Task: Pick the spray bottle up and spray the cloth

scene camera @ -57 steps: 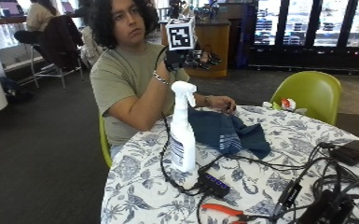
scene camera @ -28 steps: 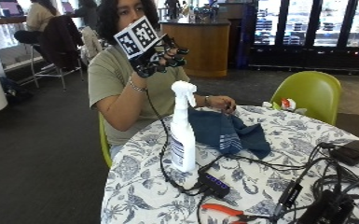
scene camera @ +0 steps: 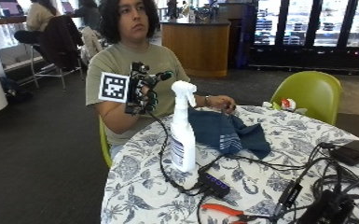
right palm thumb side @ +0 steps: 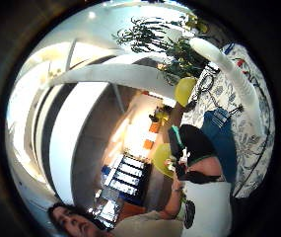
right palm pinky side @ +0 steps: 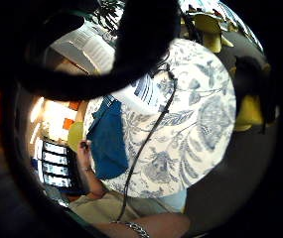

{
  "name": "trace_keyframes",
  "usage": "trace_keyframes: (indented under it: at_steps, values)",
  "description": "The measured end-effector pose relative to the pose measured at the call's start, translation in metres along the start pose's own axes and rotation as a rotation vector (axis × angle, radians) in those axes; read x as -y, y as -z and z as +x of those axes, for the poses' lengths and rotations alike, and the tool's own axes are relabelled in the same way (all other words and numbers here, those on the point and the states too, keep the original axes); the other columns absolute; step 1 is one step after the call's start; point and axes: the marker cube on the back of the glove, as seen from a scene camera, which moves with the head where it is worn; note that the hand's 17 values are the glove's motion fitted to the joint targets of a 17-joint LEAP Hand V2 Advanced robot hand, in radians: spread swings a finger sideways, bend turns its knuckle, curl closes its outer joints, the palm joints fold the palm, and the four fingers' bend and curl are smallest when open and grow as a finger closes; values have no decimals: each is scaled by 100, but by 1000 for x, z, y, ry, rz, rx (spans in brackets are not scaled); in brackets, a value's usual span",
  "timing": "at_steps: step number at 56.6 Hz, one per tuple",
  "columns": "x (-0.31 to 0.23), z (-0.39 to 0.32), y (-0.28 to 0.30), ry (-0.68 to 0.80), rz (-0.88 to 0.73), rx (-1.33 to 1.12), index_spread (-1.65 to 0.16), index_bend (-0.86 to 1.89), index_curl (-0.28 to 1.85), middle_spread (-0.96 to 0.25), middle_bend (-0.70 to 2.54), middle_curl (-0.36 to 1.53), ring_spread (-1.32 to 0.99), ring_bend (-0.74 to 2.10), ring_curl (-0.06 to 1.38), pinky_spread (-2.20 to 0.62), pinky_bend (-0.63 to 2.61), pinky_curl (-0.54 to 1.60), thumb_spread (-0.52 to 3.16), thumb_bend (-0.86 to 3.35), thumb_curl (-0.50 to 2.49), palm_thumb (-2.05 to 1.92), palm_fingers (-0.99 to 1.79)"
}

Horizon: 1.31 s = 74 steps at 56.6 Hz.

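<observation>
Black-gloved grip (scene camera: 143, 89), olive T-shirt (scene camera: 120, 60)

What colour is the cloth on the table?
Dark blue cloth with pale stripes; outside view shows it best.

Spray bottle (scene camera: 182, 128) upright on table (scene camera: 278, 140), near edge. Cloth (scene camera: 225, 130) just beside it, w/ bare hand (scene camera: 221, 103) on cloth. Gloved hand (scene camera: 145, 88) beside bottle top, apart.

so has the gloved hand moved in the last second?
Yes. The hand has come down from head height to chest level, now just beside the head of the bottle, which stands untouched on the table.
</observation>
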Motion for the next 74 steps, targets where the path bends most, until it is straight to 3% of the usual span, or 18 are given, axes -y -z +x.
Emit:
trace_keyframes:
  at_steps: [13,18,20,23,26,35,45,53,57,62,66,74]
  values:
    - [11,37,-18,38,35,131,-33,12,21,7,19,30,0,50,34,18,51,37,111,1,42,86,59]
    - [30,46,-28,2,142,129,-30,14,23,4,21,33,-2,51,36,12,49,38,116,3,45,90,71]
    - [34,52,-31,14,127,127,-29,12,23,0,25,35,-5,57,38,1,52,39,114,4,47,93,95]
    - [46,59,-36,-11,181,120,-28,12,24,-3,25,37,-8,59,39,-7,56,40,113,4,48,95,104]
    - [57,64,-40,-56,239,112,-28,19,28,-8,33,42,-12,66,44,-12,62,44,114,4,50,97,127]
    - [70,79,-48,-77,198,90,-27,53,43,-16,57,55,-18,78,54,-14,80,56,132,5,51,94,143]
    - [73,80,-51,-126,142,99,-25,72,57,-20,79,69,-20,93,64,-14,94,67,152,12,54,98,127]
    - [48,70,-41,-38,109,50,-24,76,63,-21,85,77,-21,100,69,-14,100,74,160,14,55,96,115]
    - [31,62,-33,26,68,15,-23,69,63,-20,81,76,-21,98,69,-15,97,73,157,11,54,90,110]
    - [21,49,-26,46,101,-49,-24,43,58,-16,67,70,-16,91,65,-17,80,67,143,2,54,82,83]
    - [-4,40,-17,50,5,-84,-23,30,54,-11,58,65,-11,81,62,-9,68,63,138,-2,53,77,56]
    - [-34,28,-3,92,-1,-116,-26,15,44,0,35,53,-2,57,49,10,56,51,126,-4,50,69,29]
